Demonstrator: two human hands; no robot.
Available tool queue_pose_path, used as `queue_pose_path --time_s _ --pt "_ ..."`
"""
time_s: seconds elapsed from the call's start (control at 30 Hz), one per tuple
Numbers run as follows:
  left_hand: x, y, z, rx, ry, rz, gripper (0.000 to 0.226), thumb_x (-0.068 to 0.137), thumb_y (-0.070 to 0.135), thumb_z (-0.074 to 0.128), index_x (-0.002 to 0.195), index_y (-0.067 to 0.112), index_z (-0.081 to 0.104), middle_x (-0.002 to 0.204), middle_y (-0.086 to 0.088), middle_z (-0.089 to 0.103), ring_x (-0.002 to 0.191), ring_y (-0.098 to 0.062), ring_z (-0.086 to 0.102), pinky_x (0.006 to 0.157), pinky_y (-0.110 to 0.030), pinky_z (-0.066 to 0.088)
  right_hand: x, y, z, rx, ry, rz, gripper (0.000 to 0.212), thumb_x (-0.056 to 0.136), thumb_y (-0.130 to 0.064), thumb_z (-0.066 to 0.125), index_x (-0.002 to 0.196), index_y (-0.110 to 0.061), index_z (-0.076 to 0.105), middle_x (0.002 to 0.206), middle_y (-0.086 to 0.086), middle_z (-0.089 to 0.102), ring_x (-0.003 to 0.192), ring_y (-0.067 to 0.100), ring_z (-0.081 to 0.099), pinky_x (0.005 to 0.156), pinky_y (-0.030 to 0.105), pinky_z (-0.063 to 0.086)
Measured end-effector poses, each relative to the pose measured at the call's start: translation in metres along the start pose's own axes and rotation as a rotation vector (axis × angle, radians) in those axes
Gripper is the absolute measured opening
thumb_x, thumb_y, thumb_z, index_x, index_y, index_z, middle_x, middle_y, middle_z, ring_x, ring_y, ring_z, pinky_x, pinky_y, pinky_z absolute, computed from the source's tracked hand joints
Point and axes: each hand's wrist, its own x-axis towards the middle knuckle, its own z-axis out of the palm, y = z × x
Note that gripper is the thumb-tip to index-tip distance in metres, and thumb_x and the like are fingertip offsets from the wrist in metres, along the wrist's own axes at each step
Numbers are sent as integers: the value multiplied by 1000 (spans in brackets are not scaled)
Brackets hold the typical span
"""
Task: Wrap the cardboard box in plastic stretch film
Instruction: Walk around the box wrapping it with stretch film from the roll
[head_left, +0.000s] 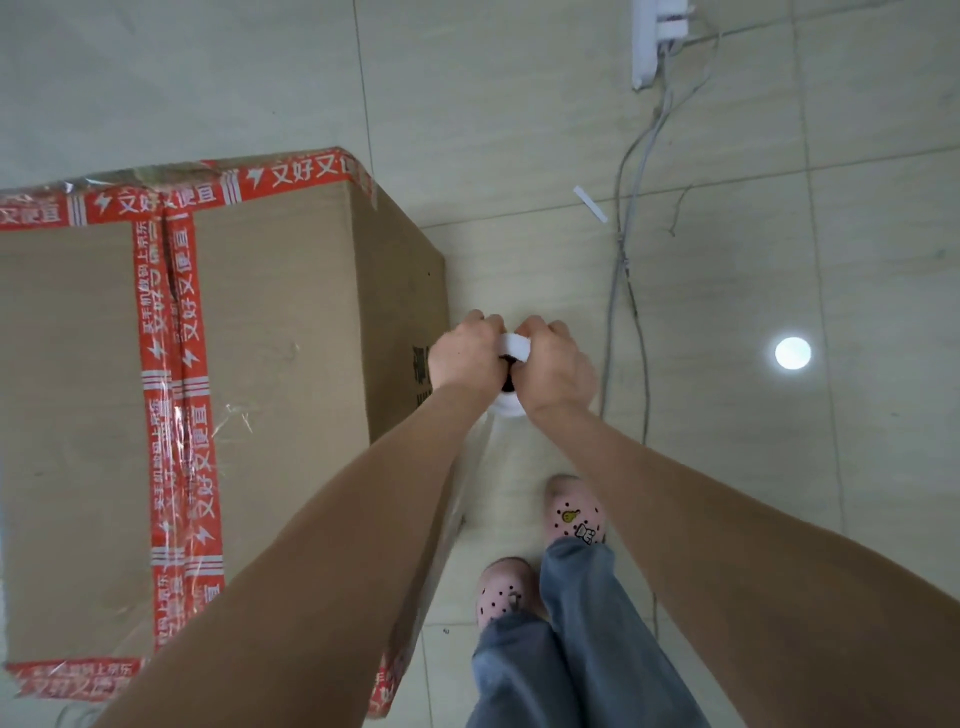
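1. Pos: large brown cardboard box (285, 312), sealed w/ red printed tape (174, 364), sits on the pale tiled floor (519, 130) to our left. We stand at its right face.
2. Grip: our left hand (465, 356) and right hand (556, 364) both wrap the top end of the white roll of clear plastic stretch film (508, 410), held upright just beside that face. Fingers curled round the roll, knuckles up. Fingertips and thumbs hidden, so can't tell their pos.
3. Film: a clear sheet (480, 457) runs from the roll back toward the box's near right corner. Glossy wrinkles on the box top suggest film there too; layer count can't be cfm'd.
4. Est: mid-wrap, right face in progress, far corner next.
5. Risks:
   - Grey cables (631, 291) lie on the floor near our pink clogs (574, 512). A foot snag means a trip, or a yank on the white power strip (657, 41).
   - Low tension: film sags and won't cling.
   - Too much pull: thin film necks or tears on the box corner.
   - Roll tilts: band drifts up/down and leaves gaps.
   - Tight two-hand grip: roll may bind vs. spin, so jerky payout.
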Motion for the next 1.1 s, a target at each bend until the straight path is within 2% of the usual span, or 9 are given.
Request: queue_pose_path --time_s 0.17,0.27,0.33,0.43,0.6,0.77,0.83,0.93,1.1 --pt "10 -2 -8 -379 51 -284 18 81 15 58 97 10 54 101 -6 57 82 -26 54 63 -30 37 22 -17 -10 -49 -3 -161 44 87 -8 48 127 -26 51 127 0 51 106 27 55 71 30 38" --pt "20 -3 -15 -472 54 -373 26 81 21 62 102 9 52 107 -8 58 90 -28 56 64 -29 36 30 -20 -8 134 25 61 42 88 -13 53 129 -19 45 129 6 44 108 31 55 72 31 36" --pt "24 -2 -17 -429 13 -349 33 83 23 63 110 7 50 113 -10 56 98 -30 57 66 -30 38 34 -20 -10 260 -5 232 40 87 -19 58 125 -15 45 127 8 45 106 33 56 75 32 38" --pt "28 0 -19 -260 -27 -212 37 86 17 61 118 9 46 117 -10 51 97 -30 58 64 -33 40 39 -18 -10 257 -11 247 34 85 -19 60 117 -16 50 120 7 51 102 32 57 75 32 41" --pt "48 5 -29 48 -32 82 30 87 11 53 116 16 53 113 -6 50 102 -26 54 62 -32 39 48 -23 -14 86 32 67 27 84 -12 55 110 -19 56 111 3 57 94 28 59 69 32 42" --pt "63 0 -38 -7 16 2 20 86 13 54 106 9 54 107 -8 53 92 -30 59 62 -33 39 65 -36 -27 -111 6 -204 39 84 -6 54 121 -18 48 118 2 59 98 29 59 72 34 43" --pt "67 -2 -40 -78 17 -57 22 85 16 56 105 7 54 107 -9 53 90 -31 59 62 -33 39 69 -38 -26 20 39 -68 42 84 -7 55 124 -16 45 123 3 54 102 28 57 71 33 41" --pt "75 -2 -46 -111 3 -94 28 85 20 58 109 7 53 110 -9 53 94 -31 59 64 -32 40 74 -34 -23 313 -19 270 39 81 -22 62 116 -12 47 117 8 56 98 30 59 72 34 45" --pt "95 2 -57 75 -39 70 28 88 13 54 115 13 50 112 -8 50 93 -28 58 62 -33 40 85 -40 -25 359 -29 264 29 80 -19 62 106 -12 51 105 8 61 91 29 60 68 33 45"
